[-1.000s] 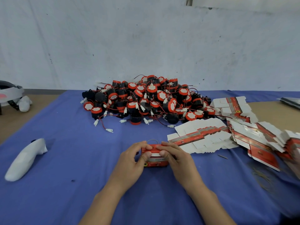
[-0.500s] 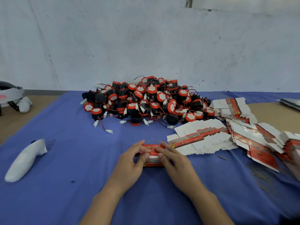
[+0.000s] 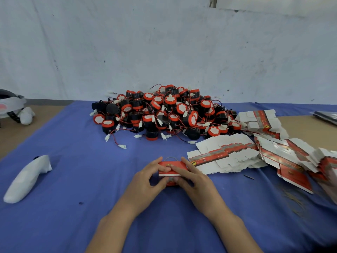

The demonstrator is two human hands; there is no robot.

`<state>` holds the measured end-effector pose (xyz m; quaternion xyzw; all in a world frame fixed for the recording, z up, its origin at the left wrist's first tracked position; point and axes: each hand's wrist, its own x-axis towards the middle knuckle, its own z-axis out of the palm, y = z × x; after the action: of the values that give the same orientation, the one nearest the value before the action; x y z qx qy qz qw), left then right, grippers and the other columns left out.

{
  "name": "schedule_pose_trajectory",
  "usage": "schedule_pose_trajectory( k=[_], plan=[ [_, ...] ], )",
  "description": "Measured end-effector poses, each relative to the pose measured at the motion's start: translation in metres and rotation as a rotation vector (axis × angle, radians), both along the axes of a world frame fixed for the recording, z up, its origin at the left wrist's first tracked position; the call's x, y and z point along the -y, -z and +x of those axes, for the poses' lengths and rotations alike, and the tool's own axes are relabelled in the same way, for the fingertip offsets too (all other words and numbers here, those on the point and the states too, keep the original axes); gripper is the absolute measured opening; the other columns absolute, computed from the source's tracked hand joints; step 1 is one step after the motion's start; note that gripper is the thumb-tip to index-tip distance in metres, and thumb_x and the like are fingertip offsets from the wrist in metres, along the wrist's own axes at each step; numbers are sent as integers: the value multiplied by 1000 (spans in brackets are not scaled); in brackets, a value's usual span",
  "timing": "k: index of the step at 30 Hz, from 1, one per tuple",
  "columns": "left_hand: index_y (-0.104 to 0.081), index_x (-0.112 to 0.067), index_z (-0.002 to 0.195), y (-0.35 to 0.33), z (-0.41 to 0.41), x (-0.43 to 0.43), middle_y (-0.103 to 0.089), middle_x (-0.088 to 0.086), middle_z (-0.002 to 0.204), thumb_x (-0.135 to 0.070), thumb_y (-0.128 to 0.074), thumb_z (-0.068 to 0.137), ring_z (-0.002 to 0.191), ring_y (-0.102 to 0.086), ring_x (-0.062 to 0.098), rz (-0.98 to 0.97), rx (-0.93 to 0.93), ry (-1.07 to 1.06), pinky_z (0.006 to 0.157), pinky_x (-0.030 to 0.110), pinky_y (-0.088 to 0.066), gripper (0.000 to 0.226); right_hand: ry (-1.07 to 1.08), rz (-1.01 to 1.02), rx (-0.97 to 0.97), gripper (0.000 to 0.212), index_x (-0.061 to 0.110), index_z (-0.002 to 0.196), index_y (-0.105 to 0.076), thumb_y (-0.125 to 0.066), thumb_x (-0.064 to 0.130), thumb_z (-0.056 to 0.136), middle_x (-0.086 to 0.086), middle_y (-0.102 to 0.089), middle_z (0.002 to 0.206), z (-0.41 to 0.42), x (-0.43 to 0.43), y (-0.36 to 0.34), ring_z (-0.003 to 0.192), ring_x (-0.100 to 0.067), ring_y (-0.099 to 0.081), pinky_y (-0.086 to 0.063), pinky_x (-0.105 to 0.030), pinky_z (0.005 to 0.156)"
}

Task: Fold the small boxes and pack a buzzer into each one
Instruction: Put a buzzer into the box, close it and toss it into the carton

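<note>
Small box [image 3: 170, 169], red with a white edge, sits low over the blue-covered table [image 3: 82, 189] in front of the person, held from both sides. The left hand [image 3: 145, 181] pinches its left end between thumb and curled fingers, and the right hand [image 3: 197, 179] wraps over its right end with fingers on the top flap. The step in hand looks to be closing that flap. A thin loop of wire shows just behind the far edge, so a buzzer may be inside, though the contents are hidden. Most of the job seems left: a large heap of buzzers [image 3: 164, 114] lies beyond the hands, a fanned spread of flat box blanks [image 3: 228, 154] lies to the right, and no finished boxes appear set aside.
</note>
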<state>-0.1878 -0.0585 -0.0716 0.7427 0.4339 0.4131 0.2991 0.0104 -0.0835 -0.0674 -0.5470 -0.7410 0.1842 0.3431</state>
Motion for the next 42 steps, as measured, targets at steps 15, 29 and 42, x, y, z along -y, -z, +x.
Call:
schedule_pose_trajectory(
  k=[15, 29, 42],
  plan=[
    [-69, -63, 93, 0, -2, -4, -45, -38, 137, -60, -64, 74, 126, -40, -21, -9, 37, 2, 89, -1, -38, 20, 6, 18, -14, 37, 75, 113, -45, -56, 43, 99, 30, -24, 155, -1, -1, 1, 146, -4, -31, -39, -23, 112],
    [-69, -60, 97, 3, -1, -4, -45, -36, 138, -61, -63, 77, 124, -43, -18, 31, 9, -5, 85, 1, -41, 21, 9, 32, -41, 44, 80, 103, -43, -57, 38, 100, 35, -20, 151, -1, -2, 3, 142, -1, -33, -42, -30, 112],
    [-68, -41, 104, -6, 5, 5, -55, -29, 121, -52, -57, 87, 118, -55, -1, 50, 86, 2, 95, 29, -50, 24, 31, 59, -442, 15, 60, 96, -68, -64, 53, 84, 39, -58, 119, 0, 4, -5, 112, 9, -56, -44, -5, 83]
  ],
)
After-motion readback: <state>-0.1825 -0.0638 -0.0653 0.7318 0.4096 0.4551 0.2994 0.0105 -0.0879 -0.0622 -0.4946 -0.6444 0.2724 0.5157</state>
